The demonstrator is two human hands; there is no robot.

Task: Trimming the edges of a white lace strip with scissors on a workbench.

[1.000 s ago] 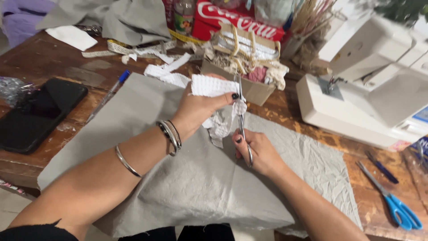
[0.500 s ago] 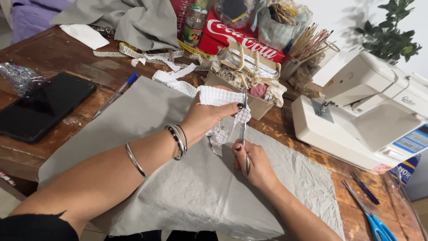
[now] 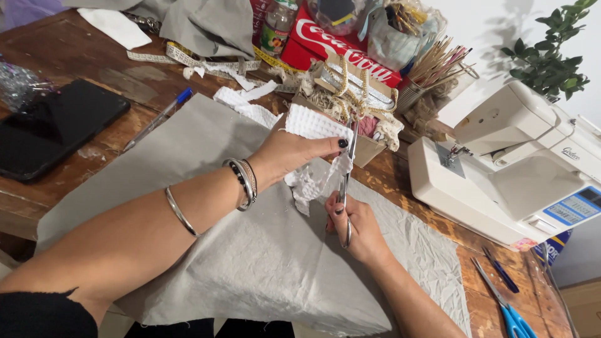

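- The right hand (image 3: 357, 228) has its fingers curled shut through the handles of a pair of metal scissors (image 3: 346, 181); the loops are mostly hidden inside the grip, so only the blades and the lower tip of a handle show.
- The blades point up and away from the person, and their tips meet the edge of a piece of white waffle cloth (image 3: 316, 153).
- The left hand (image 3: 291, 153) holds that cloth above the tabletop (image 3: 75, 53), fingers pinching it flat against the thumb; much of the cloth is covered by the hand, and a crumpled part hangs below it.
- Bracelets sit on the left wrist and forearm.
- Under both hands lies a large sheet of grey fabric (image 3: 250, 263), its near edge cut off by the frame.
- An open cardboard box (image 3: 369, 147) stands just beyond the hands, stuffed with lace, trim and cord; how deep it goes cannot be told.
- Behind it a red carton (image 3: 325, 44) lies partly buried under bags, and a cup of thin wooden sticks (image 3: 432, 69) stands beside it.
- A white sewing machine (image 3: 513, 169) stands to the right, its far end cut off.
- Blue-handled scissors (image 3: 501, 300) lie at the lower right, handles partly out of view.
- A black tablet (image 3: 53, 128) lies on the left, with a blue pen (image 3: 156, 119) near it.
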